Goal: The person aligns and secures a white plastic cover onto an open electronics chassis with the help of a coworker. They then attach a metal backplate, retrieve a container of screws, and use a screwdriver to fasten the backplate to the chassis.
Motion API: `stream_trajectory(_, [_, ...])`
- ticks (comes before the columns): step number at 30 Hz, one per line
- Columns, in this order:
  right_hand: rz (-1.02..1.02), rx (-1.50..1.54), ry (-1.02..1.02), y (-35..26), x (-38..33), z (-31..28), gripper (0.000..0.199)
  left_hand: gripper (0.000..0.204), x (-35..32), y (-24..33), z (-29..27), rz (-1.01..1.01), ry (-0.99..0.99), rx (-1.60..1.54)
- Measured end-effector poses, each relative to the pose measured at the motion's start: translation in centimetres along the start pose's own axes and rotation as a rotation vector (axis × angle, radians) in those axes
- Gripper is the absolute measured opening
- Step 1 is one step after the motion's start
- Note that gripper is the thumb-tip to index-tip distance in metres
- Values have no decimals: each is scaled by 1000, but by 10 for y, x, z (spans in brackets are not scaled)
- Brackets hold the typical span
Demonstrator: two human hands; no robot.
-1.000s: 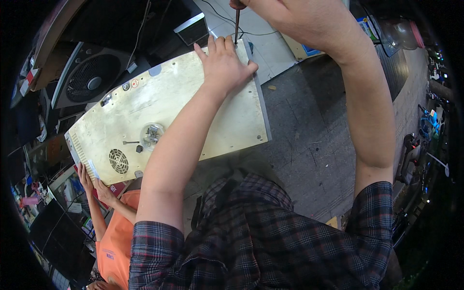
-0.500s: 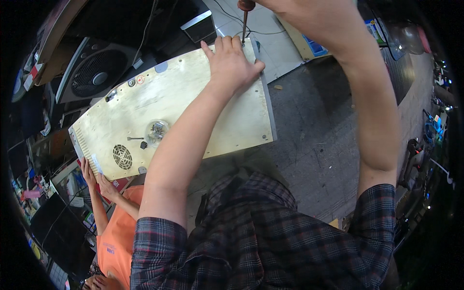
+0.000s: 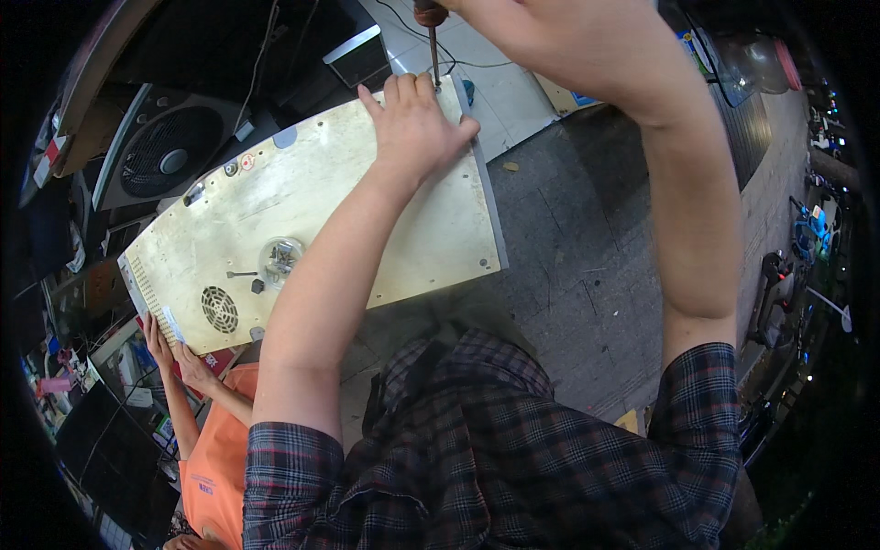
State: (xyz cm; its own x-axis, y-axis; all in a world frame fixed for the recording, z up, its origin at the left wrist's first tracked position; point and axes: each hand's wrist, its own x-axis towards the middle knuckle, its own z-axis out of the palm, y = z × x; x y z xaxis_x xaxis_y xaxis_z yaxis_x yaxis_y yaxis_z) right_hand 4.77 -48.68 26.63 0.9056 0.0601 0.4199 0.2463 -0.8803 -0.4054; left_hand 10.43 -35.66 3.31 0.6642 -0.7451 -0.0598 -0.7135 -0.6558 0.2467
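Observation:
A large pale metal panel with vent holes lies tilted across the middle. My left hand rests on its far right part, fingers spread toward the far edge and thumb toward the right edge. In my right hand, at the top of the picture, is a screwdriver. Its shaft points down to the panel's far right corner, beside my left fingertips; the right fingers are partly cut off by the frame. A clear round dish of small screws sits on the panel, beside a small dark flat piece and a black knob-like part.
At the lower left, another person in an orange shirt has both hands at the panel's near left end. A fan stands at the far left. Grey paving lies to the right, and a clear jar at the far right.
The whole scene, panel and hands together, has shifted slightly left in the picture. The screwdriver still stands at the panel's corner, and my left hand keeps its place on the panel.

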Motion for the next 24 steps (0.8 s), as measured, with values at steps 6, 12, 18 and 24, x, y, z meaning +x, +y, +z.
stream_trajectory(6, [-129, -146, 379, 21, 0, 34, 52, 93, 0, 1, 0, 11, 9, -17])
stream_trajectory(12, [-172, 38, 157, 31, 1, 26, 52, 88, -1, -2, 2, 7, 44, -46])
stream_trajectory(18, [-98, -62, 340, 19, -3, 28, 47, 91, 0, 1, 2, 23, 56, -14])
stream_trajectory(24, [-10, -2, 112, 18, 4, 12, 44, 89, 0, -2, 5, 22, 59, -15])
